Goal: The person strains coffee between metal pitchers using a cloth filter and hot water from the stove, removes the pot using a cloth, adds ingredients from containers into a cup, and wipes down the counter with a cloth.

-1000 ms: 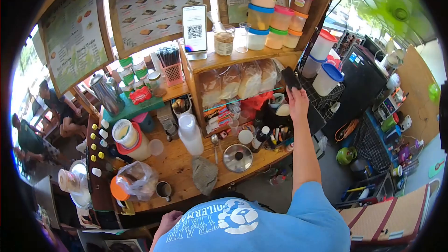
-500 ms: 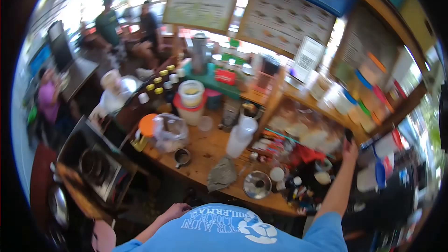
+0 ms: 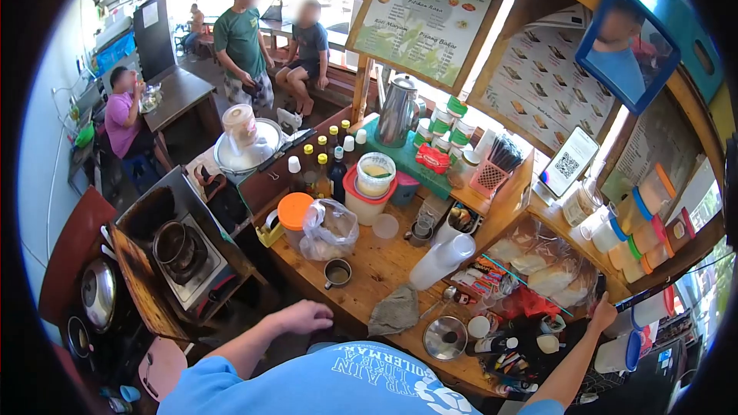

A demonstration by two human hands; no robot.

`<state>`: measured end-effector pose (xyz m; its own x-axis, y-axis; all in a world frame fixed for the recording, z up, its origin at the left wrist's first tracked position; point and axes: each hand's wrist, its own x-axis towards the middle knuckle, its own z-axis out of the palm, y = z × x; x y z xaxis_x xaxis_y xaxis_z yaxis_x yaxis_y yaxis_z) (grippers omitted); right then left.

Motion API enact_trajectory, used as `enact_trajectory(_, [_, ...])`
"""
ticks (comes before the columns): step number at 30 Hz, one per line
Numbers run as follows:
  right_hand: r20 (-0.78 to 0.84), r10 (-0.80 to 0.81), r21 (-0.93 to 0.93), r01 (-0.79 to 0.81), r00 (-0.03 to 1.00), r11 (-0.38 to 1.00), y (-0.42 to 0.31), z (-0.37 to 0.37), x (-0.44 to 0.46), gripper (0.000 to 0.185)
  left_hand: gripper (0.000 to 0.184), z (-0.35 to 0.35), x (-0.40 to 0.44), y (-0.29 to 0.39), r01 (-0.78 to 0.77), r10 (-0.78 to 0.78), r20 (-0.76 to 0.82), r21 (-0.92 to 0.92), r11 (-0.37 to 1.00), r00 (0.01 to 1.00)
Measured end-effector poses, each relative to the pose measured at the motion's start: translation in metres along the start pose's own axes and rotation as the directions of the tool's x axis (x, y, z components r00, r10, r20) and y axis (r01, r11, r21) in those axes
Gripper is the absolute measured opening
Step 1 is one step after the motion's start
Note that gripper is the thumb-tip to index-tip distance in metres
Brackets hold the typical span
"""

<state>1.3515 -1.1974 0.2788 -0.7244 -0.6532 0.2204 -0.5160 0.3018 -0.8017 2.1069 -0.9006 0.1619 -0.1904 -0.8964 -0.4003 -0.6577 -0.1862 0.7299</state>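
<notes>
My right hand is closed around a small black object at the right end of the wooden counter, beside the shelf of bagged bread. Most of that object is hidden by the fingers, so its kind is unclear. My left hand hangs in front of the counter's near edge, holding nothing, with its fingers loosely bent and apart. The metal mug stands just beyond it. Further right on the counter lie a grey cloth and a round metal lid.
A stove with a pot stands to the left. Bottles, an orange-lidded tub and a plastic bag crowd the counter's left part. Stacked plastic cups lean mid-counter. Several people are beyond the counter, one in a green shirt.
My view has turned, so the counter appears lower and further right. My left hand has moved from near my waist out toward the counter edge. The right hand still grips the black object.
</notes>
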Motion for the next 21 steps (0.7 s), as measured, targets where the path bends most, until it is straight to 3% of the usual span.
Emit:
enact_trajectory(1, [-0.014, -0.066, -0.171, 0.063, 0.998, 0.983, 0.003, -0.003, -0.002, 0.048, 0.04, -0.025, 0.004, 0.011, -0.035, 0.035, -0.024, -0.025, 0.999, 0.999])
enact_trajectory(2, [-0.016, -0.06, -0.175, 0.057, 0.998, 0.983, 0.004, -0.006, -0.011, 0.048, 0.038, -0.05, 0.008, 0.02, -0.089, 0.088, -0.053, -0.025, 0.996, 0.995])
enact_trajectory(4, [0.057, 0.01, -0.013, -0.009, 0.998, 1.0, -0.009, -0.017, -0.058, 0.049, 0.033, -0.098, 0.022, 0.03, -0.099, 0.079, -0.091, -0.248, 0.964, 0.993])
enact_trajectory(5, [0.052, 0.02, -0.024, -0.019, 0.998, 1.0, -0.017, -0.021, -0.078, 0.049, 0.03, -0.121, 0.034, 0.024, -0.213, 0.178, -0.183, -0.193, 0.958, 0.967])
enact_trajectory(6, [0.157, 0.142, -0.062, -0.134, 0.977, 0.989, -0.027, -0.024, -0.098, 0.049, 0.025, -0.148, 0.033, 0.045, -0.217, 0.155, -0.241, -0.259, 0.941, 0.958])
enact_trajectory(7, [0.25, 0.27, -0.113, -0.249, 0.93, 0.962, -0.037, -0.028, -0.12, 0.048, 0.023, -0.169, 0.053, 0.033, -0.354, 0.277, -0.335, -0.198, 0.914, 0.901])
enact_trajectory(8, [0.233, 0.295, -0.13, -0.271, 0.927, 0.954, -0.05, -0.03, -0.144, 0.048, 0.02, -0.193, 0.061, 0.042, -0.36, 0.247, -0.384, -0.257, 0.897, 0.89])
enact_trajectory(9, [0.396, 0.276, -0.17, -0.226, 0.876, 0.959, -0.066, -0.03, -0.166, 0.046, 0.019, -0.216, 0.07, 0.052, -0.395, 0.244, -0.412, -0.335, 0.856, 0.878])
enact_trajectory(10, [0.547, 0.262, -0.201, -0.179, 0.795, 0.963, -0.081, -0.028, -0.189, 0.044, 0.019, -0.235, 0.085, 0.056, -0.48, 0.313, -0.481, -0.275, 0.833, 0.819])
enact_trajectory(12, [0.732, 0.236, -0.213, -0.114, 0.639, 0.97, -0.112, -0.013, -0.229, 0.046, 0.02, -0.266, 0.105, 0.069, -0.41, 0.229, -0.543, -0.238, 0.88, 0.808])
enact_trajectory(15, [0.898, 0.213, -0.231, 0.0, 0.385, 0.973, -0.152, 0.027, -0.287, 0.04, 0.028, -0.297, 0.162, 0.061, -0.375, 0.299, -0.582, -0.011, 0.927, 0.756])
enact_trajectory(18, [0.994, 0.102, -0.108, 0.162, 0.044, 0.981, -0.19, 0.077, -0.341, 0.038, 0.036, -0.308, 0.228, 0.033, -0.324, 0.308, -0.581, 0.08, 0.943, 0.754])
enact_trajectory(20, [0.995, 0.073, -0.059, 0.203, -0.063, 0.977, -0.215, 0.111, -0.377, 0.041, 0.041, -0.304, 0.269, 0.014, -0.292, 0.296, -0.574, 0.102, 0.951, 0.764])
enact_trajectory(21, [0.993, 0.021, 0.006, 0.229, -0.116, 0.973, -0.219, 0.131, -0.39, 0.043, 0.046, -0.301, 0.286, 0.007, -0.2, 0.23, -0.593, 0.117, 0.973, 0.772])
